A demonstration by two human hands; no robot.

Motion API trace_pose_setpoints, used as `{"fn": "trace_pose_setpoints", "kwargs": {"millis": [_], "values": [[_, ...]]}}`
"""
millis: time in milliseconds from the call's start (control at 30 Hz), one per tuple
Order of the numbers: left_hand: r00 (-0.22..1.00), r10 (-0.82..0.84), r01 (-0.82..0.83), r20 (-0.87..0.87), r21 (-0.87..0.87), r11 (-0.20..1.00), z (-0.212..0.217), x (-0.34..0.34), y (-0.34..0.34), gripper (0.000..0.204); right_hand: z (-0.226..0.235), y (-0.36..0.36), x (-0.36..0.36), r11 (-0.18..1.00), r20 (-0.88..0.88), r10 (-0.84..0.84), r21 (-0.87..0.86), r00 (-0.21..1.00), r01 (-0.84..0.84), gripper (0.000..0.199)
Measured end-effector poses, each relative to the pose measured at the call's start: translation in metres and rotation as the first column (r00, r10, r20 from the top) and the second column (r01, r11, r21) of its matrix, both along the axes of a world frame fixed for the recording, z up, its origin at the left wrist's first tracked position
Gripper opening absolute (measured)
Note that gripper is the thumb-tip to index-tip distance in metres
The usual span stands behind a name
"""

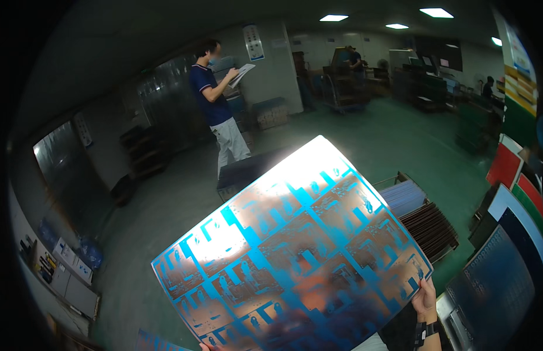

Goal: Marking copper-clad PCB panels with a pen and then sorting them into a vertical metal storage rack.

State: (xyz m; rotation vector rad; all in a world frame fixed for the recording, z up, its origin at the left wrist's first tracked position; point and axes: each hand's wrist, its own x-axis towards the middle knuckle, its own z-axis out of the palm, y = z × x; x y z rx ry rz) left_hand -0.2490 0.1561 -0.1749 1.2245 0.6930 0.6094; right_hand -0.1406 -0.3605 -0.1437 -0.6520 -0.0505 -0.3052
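A large copper-coloured circuit board panel (295, 245) with a blue printed pattern is held up tilted in front of me, glare whitening its far edge. My right hand (425, 299) grips the panel's right edge near the lower corner, thumb on the front face; a dark band circles the wrist. Of my left hand (205, 347), only a bit shows at the lower picture edge, against the panel's lower left edge. The rest of it is out of view. Another blue patterned panel (157, 341) shows partly at the bottom left.
A rack of upright panels (426, 228) stands beyond the panel's right edge. Framed screens (497, 281) lean at the right. A dark cart (242, 172) stands ahead, near a person (216, 99) reading papers. A cabinet (72, 286) is at the left. Other people work far back.
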Motion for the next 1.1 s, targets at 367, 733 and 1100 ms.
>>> {"fn": "trace_pose_setpoints", "kwargs": {"millis": [367, 733, 1100], "values": [[0.994, -0.018, -0.013, -0.104, -0.296, 0.955, 0.077, -0.023, 0.004, 0.049, 0.046, 0.035, -0.033, 0.979, 0.032, -0.003, -0.203, 0.999, 0.009, 0.062], [0.983, -0.185, 0.177, -0.015, -0.235, 0.956, 0.105, -0.053, 0.072, 0.045, 0.044, 0.026, -0.029, 0.961, -0.027, 0.116, -0.249, 0.993, -0.119, 0.031], [0.954, -0.095, 0.086, 0.285, 0.044, 0.995, 0.090, -0.033, 0.194, 0.032, 0.158, 0.134, 0.036, 0.668, -0.123, 0.099, -0.727, 0.987, -0.158, 0.029]]}}
